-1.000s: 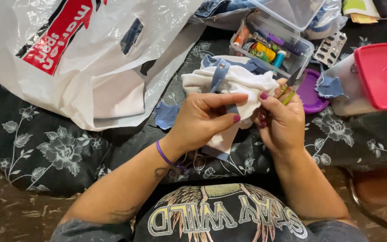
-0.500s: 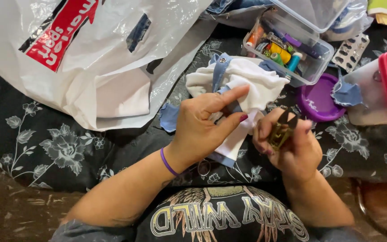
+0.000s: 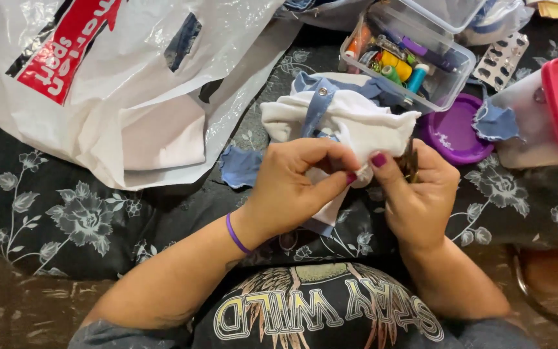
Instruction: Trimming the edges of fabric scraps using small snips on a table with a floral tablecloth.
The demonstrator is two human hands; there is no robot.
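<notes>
Left hand pinches white cloth; right hand grips small brass-coloured tool at cloth edge. Sewing prep under way, judging; next move needs steady fabric.

Both hands are bare, no gloves and no rings in sight. The left hand has a thin purple band round the wrist just behind it. Nails on both hands are painted a dark magenta, seen on the thumb tips of the left hand and the right hand. Both forearms are uncovered back to the elbows. Below the hands, the chest wears a black T-shirt printed with pale outlined lettering and a feathered wing design in tan and olive.
</notes>
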